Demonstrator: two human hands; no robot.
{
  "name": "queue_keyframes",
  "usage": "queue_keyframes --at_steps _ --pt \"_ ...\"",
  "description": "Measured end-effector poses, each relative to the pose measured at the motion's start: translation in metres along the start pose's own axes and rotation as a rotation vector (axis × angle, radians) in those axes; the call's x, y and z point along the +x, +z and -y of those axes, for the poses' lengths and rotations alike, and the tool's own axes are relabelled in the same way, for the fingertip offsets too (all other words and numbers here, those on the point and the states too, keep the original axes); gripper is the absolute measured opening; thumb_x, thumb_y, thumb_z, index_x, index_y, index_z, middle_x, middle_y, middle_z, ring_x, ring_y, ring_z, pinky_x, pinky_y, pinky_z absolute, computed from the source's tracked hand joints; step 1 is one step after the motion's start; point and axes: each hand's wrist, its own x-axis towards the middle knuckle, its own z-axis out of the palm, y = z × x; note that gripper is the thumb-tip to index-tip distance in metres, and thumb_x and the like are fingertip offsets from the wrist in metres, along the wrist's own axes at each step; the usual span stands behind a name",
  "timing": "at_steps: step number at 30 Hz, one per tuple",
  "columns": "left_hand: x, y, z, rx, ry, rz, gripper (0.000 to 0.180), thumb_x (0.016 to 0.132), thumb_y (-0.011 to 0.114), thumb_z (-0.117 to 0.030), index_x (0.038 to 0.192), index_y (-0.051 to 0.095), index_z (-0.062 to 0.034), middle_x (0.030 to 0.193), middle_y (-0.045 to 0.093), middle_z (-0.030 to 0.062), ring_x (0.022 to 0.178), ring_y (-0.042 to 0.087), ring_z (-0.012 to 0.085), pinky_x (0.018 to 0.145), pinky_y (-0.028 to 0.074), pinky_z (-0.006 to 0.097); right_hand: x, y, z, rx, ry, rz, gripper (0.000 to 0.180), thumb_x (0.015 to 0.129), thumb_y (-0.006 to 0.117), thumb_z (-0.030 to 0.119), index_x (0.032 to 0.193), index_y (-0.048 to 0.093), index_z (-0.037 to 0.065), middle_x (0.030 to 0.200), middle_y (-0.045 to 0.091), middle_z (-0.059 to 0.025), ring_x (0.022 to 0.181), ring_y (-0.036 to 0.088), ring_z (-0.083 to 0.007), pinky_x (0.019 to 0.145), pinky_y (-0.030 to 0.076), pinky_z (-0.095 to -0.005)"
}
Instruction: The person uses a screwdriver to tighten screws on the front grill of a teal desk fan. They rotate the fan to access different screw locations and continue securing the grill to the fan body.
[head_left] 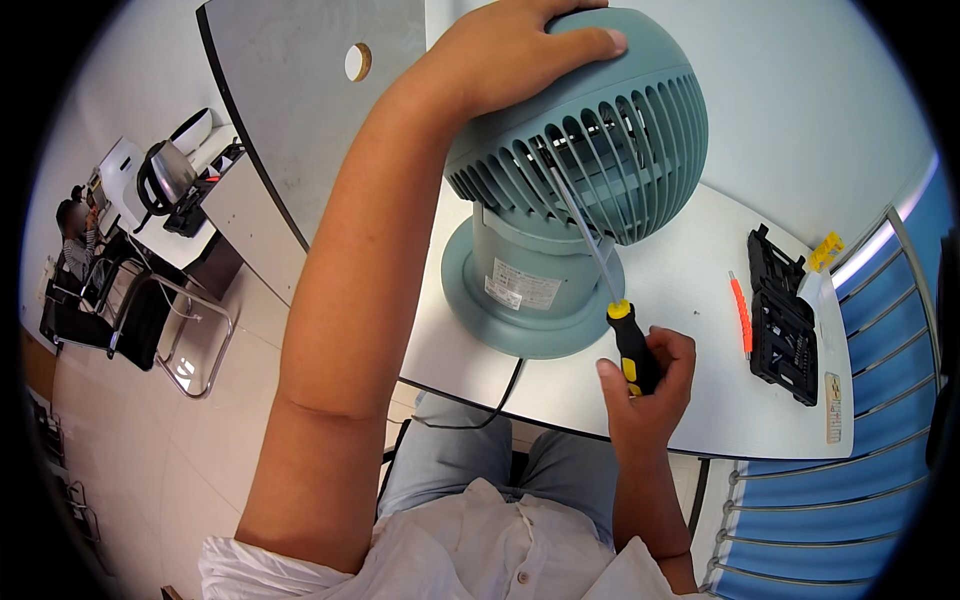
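Observation:
A grey-green desk fan stands on the white table with its slatted back grille turned toward me. My left hand lies over the top of its round housing, thumb stretched along the shell; its other fingertips are partly hidden behind it. In my right hand is a screwdriver with a black and yellow handle. Its long shaft slants up and left to the grille, and the tip reaches in between the slats, where I cannot make out what it touches. Pale labels are stuck on the fan's base.
Right on the white table lie an open black tool case, an orange-red stick-like tool and a yellow holder. A black cord hangs over the front edge. Further left are a kettle, a chair and a seated person.

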Motion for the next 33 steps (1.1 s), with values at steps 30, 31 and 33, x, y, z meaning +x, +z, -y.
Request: queue_keyframes --at_steps 30,31,33 --pt "-0.002 0.001 -0.003 -0.02 -0.035 -0.007 0.067 0.09 0.056 -0.046 0.141 0.051 -0.0034 0.137 0.055 0.0244 0.126 0.053 0.0376 0.106 0.041 0.044 0.014 0.019 -0.033 -0.032 -0.125 0.067 0.034 0.094 0.063 0.014 0.123 0.054 -0.001 0.096 0.06 -0.0151 0.085 0.059 -0.0241 0.076 0.048 -0.0346" --pt "-0.002 0.001 -0.003 -0.016 -0.04 -0.005 0.067 0.09 0.056 -0.046 0.141 0.051 -0.0034 0.137 0.055 0.0244 0.126 0.053 0.0376 0.106 0.041 0.044 0.012 0.02 -0.031 0.04 -0.06 0.058 0.033 0.093 0.063 0.013 0.122 0.054 -0.001 0.096 0.06 -0.0149 0.084 0.059 -0.0238 0.076 0.048 -0.034" --pt "-0.002 0.0 -0.003 -0.007 -0.049 -0.003 0.068 0.09 0.056 -0.047 0.141 0.051 -0.0034 0.137 0.055 0.0243 0.126 0.053 0.0377 0.106 0.041 0.044 0.01 0.021 -0.027 0.089 -0.009 0.032 0.032 0.092 0.064 0.011 0.12 0.053 -0.001 0.096 0.059 -0.0144 0.083 0.059 -0.0228 0.075 0.048 -0.0329"
